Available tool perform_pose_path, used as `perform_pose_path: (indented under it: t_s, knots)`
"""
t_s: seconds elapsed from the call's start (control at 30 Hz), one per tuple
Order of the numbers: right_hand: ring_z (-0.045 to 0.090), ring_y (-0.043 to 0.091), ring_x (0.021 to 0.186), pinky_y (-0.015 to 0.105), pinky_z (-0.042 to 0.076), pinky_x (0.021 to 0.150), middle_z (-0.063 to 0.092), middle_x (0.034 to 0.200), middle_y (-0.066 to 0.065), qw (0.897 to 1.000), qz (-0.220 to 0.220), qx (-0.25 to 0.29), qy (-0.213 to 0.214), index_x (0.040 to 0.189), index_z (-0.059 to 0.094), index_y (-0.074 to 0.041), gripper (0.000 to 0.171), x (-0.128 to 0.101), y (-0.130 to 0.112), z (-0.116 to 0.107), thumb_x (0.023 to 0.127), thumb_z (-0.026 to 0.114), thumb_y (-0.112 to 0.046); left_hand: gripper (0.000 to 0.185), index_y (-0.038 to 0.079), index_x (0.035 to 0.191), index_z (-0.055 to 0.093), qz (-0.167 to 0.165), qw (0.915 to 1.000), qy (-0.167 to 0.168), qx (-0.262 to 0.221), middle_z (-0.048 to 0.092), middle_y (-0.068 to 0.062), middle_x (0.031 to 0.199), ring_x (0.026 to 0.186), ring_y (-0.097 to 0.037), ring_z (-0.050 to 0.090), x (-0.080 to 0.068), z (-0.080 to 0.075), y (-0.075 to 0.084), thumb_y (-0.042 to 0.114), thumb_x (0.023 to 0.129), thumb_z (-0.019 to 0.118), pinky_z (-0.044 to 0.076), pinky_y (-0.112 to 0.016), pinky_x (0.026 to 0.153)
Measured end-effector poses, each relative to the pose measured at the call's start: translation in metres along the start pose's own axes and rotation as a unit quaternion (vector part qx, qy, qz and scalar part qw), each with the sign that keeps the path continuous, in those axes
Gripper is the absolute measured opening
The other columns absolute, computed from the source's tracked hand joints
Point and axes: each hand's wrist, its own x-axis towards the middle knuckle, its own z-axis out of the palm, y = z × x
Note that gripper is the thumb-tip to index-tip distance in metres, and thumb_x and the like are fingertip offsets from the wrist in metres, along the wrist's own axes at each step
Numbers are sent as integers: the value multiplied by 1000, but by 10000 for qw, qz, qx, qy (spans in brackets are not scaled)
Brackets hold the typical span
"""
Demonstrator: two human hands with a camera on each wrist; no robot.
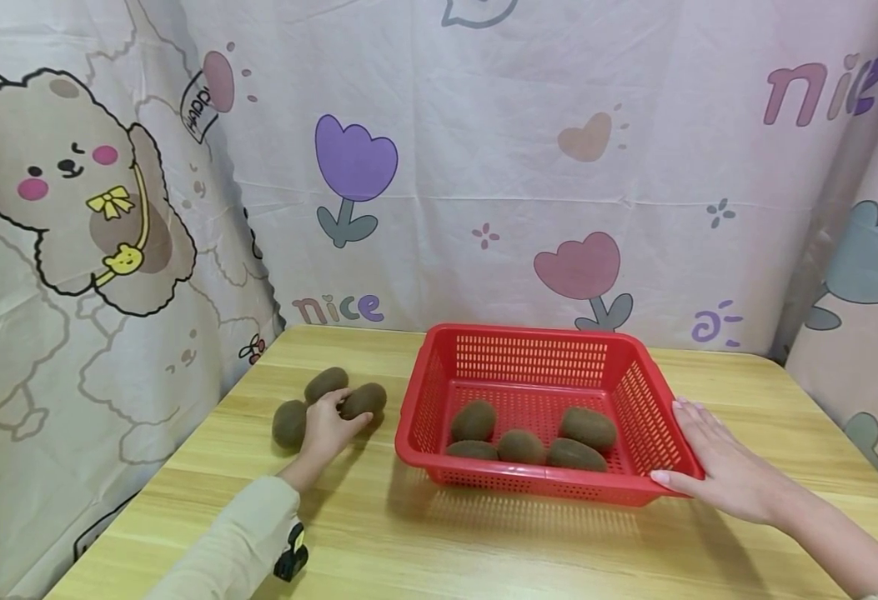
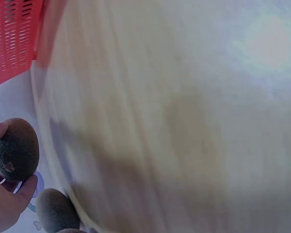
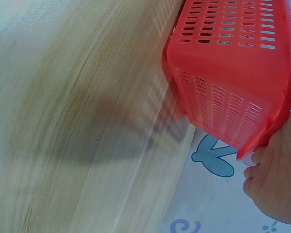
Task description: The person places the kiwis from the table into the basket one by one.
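My left hand [image 1: 328, 435] grips a brown kiwi [image 1: 364, 401] between thumb and fingers at the left of the table. In the left wrist view the held kiwi [image 2: 17, 149] shows clear of the fingertips. Two more kiwis lie beside that hand, one behind it [image 1: 327, 384] and one to its left [image 1: 289, 424]. The red plastic basket [image 1: 544, 478] holds several kiwis [image 1: 589, 428], mostly near its front wall. My right hand [image 1: 727, 467] rests on the basket's front right corner, fingers extended along the side rim and thumb on the front rim.
The basket stands on a light wood table [image 1: 378, 546], right of the loose kiwis. A printed cloth [image 1: 446, 167] hangs behind the table and along its left side. A black strap piece [image 1: 291, 554] shows at the left sleeve.
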Motion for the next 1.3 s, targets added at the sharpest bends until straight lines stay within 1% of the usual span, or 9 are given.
perform_pose_path:
  t_s: [0.2,0.4,0.5,0.7,0.87,0.97,1.03,1.2,1.3]
  knots:
    - [9,49,137,6,-23,95,13,149,32,10000,40,28,-28,146,8,6,96,-1,0,0,85,58,-49,49,-9,111,62,175,9994,185,-227,65,-25,108,96,-36,63,3,-5,9,12,70,78,52,-46,82]
    - [9,49,137,5,-22,95,14,149,32,10000,27,-4,-15,146,8,6,97,-1,0,0,84,58,-49,49,-7,112,62,276,9988,213,-346,66,-24,106,86,-30,64,7,-11,21,12,70,79,54,-38,74]
    - [10,49,137,5,-22,96,14,149,32,10000,24,-12,-2,146,8,6,97,-1,0,0,84,58,-49,48,-6,113,62,266,9989,209,-337,65,-23,106,87,-29,63,9,-15,28,13,71,78,52,-36,74]
    - [13,49,136,5,-22,96,16,148,33,9999,-64,-24,85,145,11,7,96,1,0,-1,83,60,-48,49,-3,116,62,210,9979,193,-586,66,-23,103,87,-32,66,12,-21,43,13,72,78,55,-41,77]
    - [13,50,135,8,-22,99,16,148,33,10000,-52,17,70,145,12,7,96,1,0,0,83,60,-48,51,-1,118,61,135,9972,109,-727,64,-22,114,95,-33,66,15,-25,54,14,73,77,55,-41,81]
    - [12,49,136,14,-23,104,14,148,33,10000,8,70,31,146,10,6,96,1,1,0,84,59,-48,51,-2,118,60,199,9961,7,-863,62,-23,118,99,-34,65,14,-26,61,13,73,77,55,-41,82]
    - [12,50,136,15,-23,104,14,149,33,10000,23,84,27,146,10,6,96,0,1,0,84,59,-48,51,-3,119,60,251,9950,-86,-967,61,-22,119,101,-34,64,12,-26,65,12,73,77,55,-41,83]
    - [13,50,135,8,-22,98,14,149,33,10000,-15,62,50,146,10,6,96,0,0,0,84,60,-48,50,-4,118,60,415,9916,-243,-1197,61,-22,118,102,-34,64,7,-20,75,8,73,77,54,-40,83]
    - [13,50,135,13,-21,103,14,149,32,9999,-9,92,43,146,10,6,96,1,0,0,84,59,-48,49,-4,117,60,512,9900,-310,-1274,62,-22,116,100,-34,64,6,-16,82,7,73,77,55,-40,83]
